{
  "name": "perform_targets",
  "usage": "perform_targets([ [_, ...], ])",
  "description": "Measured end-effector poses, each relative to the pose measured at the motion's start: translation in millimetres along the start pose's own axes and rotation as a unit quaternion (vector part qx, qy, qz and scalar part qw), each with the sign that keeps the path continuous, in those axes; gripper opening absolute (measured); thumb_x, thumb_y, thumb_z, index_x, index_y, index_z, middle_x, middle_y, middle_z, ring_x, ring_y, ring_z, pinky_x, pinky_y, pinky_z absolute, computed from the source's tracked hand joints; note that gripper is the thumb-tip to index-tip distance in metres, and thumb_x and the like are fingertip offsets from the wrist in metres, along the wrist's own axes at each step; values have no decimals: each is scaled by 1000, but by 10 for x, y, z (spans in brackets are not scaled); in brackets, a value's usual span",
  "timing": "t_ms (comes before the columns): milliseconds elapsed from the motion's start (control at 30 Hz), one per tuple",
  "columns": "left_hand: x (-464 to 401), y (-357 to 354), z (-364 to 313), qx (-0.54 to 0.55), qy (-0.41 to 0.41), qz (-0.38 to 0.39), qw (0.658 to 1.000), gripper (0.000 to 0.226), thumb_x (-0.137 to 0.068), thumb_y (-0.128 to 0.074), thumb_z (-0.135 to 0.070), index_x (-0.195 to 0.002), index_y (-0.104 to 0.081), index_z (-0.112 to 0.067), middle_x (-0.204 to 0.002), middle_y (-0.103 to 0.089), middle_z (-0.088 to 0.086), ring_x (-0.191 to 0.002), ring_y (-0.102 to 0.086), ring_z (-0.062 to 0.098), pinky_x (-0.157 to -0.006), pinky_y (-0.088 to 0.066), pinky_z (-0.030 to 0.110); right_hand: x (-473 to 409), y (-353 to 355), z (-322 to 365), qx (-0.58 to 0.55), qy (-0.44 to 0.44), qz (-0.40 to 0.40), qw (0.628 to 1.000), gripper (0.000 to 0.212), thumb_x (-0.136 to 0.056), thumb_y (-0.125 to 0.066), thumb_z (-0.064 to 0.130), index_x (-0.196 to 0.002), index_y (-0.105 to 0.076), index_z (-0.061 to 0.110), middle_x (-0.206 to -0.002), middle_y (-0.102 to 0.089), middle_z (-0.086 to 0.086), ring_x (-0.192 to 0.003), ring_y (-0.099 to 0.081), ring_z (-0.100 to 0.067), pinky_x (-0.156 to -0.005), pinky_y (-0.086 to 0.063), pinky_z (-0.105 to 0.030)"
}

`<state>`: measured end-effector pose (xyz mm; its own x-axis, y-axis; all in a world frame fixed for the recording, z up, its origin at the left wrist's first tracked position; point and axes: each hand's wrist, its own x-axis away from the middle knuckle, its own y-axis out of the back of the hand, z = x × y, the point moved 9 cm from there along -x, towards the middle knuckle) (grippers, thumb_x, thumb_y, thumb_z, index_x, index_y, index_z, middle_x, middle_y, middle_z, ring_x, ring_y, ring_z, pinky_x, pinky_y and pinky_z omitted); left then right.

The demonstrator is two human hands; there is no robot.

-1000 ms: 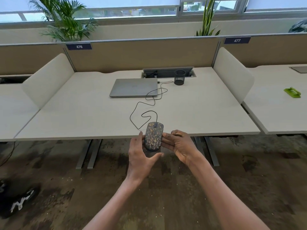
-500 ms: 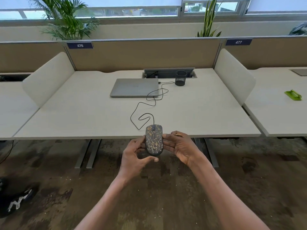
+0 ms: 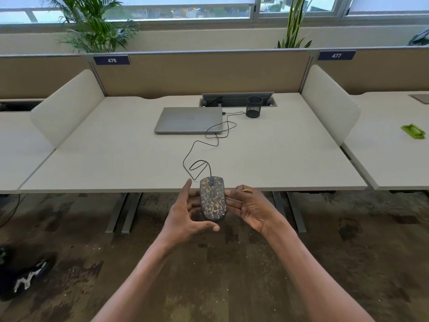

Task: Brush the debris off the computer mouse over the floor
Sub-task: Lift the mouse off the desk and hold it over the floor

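A dark wired computer mouse (image 3: 213,199) speckled with tan debris is held in the air just in front of the desk's front edge, above the floor. My right hand (image 3: 251,209) cups it from the right and beneath, fingers under its body. My left hand (image 3: 185,213) is at its left side, fingers spread behind it and thumb stretched under its rear end. The mouse's black cable (image 3: 201,148) loops back across the desk (image 3: 116,159) towards the laptop.
A closed grey laptop (image 3: 189,119) and a black mesh pen cup (image 3: 254,107) sit at the back of the desk. Desk legs (image 3: 124,211) stand beneath the front edge. A dark shoe (image 3: 24,278) lies on the mottled floor at lower left. A green object (image 3: 414,131) rests on the right neighbouring desk.
The mouse has dropped slightly and come a little nearer to me, off the desk edge. My left hand has shifted from below the mouse to its left side.
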<state>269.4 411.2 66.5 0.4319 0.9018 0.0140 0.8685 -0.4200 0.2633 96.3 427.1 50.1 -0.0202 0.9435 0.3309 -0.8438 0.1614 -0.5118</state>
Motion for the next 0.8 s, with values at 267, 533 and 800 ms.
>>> perform_targets([
  [267,-30,-38,-42,-43,14,46,998,158,-33,-98,-58,-161,-8,-33,-141,-51,-11,-131,-54,4,-118,-40,39,-10,-34,-23,4,-17,13,1000,25,-78,-78,-3,-73,-59,13,-95,-75,-20,-83,-77,-31,-71,-65,-36],
  [533,-54,-57,-40,-43,18,48,998,150,-33,-99,-55,-157,-18,-36,-150,-49,3,-136,-52,13,-118,-39,46,-26,-17,-30,12,-28,13,999,27,-82,-76,-4,-72,-58,13,-97,-76,-20,-87,-76,-31,-75,-65,-37],
  [800,-93,-75,32,-19,29,63,997,150,-35,-103,-46,-156,-14,-41,-153,-46,7,-138,-51,15,-117,-40,49,-41,-10,-39,14,-37,11,999,24,-85,-74,-4,-75,-58,11,-105,-73,-24,-90,-74,-33,-80,-63,-39],
])
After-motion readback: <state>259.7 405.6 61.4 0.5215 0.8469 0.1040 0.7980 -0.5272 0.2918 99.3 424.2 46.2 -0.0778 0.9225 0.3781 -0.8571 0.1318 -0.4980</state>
